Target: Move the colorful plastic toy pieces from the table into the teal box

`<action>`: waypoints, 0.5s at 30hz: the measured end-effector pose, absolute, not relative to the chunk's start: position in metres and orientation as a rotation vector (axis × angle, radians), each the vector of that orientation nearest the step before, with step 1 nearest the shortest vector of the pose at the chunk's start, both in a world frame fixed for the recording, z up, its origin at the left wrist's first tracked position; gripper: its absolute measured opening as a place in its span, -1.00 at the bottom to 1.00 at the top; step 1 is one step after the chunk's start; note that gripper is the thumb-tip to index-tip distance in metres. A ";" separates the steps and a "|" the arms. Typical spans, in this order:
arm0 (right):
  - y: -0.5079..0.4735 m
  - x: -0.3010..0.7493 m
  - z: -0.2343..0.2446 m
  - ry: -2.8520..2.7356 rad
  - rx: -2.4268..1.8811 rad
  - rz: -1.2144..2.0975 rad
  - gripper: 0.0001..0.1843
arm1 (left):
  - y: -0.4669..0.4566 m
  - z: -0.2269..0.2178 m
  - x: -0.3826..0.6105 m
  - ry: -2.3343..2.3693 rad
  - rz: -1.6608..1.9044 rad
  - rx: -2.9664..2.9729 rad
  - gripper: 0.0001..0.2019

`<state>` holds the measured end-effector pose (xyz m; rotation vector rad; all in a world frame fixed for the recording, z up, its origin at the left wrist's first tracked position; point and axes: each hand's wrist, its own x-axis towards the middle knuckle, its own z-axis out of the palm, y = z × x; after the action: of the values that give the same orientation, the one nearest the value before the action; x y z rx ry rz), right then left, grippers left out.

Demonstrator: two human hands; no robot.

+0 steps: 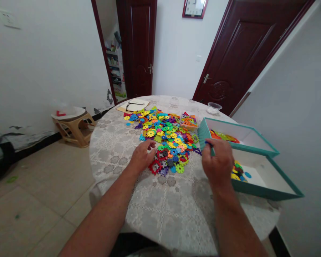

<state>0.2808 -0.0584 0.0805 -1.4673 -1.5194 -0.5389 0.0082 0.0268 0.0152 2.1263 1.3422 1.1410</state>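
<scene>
A large heap of colourful plastic gear-shaped pieces [160, 135] is spread over the middle of the table. My left hand [144, 153] is at the heap's near left edge, its fingers curled with a gap between thumb and forefinger; no piece shows in them. My right hand [217, 159] is in front of the near teal box [267, 192], pinching a small dark blue piece [209, 144] that shows at the fingertips. Most of that piece is hidden by the fingers. Inside the near box lie some yellow, blue and dark pieces [238, 172].
Behind it, a second teal box [246, 130] holds orange and green pieces. A small clear tub [189, 121] of pieces touches the heap. Glasses [131, 104] lie on paper at the far left, and a clear bowl [214, 107] sits at the far right. A stool [76, 128] stands left.
</scene>
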 end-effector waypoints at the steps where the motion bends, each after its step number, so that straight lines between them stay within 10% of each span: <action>1: -0.059 0.295 0.082 -1.456 -1.528 -0.622 -0.78 | 0.029 0.012 0.007 1.370 1.115 2.179 -0.75; 8: -0.055 0.331 0.079 -1.312 -1.691 -0.724 -0.74 | 0.026 0.001 0.010 1.286 0.837 2.480 -0.56; 15: -0.050 0.264 0.054 -1.964 -1.527 -0.137 -0.72 | 0.028 0.000 0.011 1.298 0.815 2.520 -0.64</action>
<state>0.2636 -0.0497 0.0537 -1.5266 -1.9642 -0.1373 0.0109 0.0277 -0.0002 2.5204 1.2975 0.8149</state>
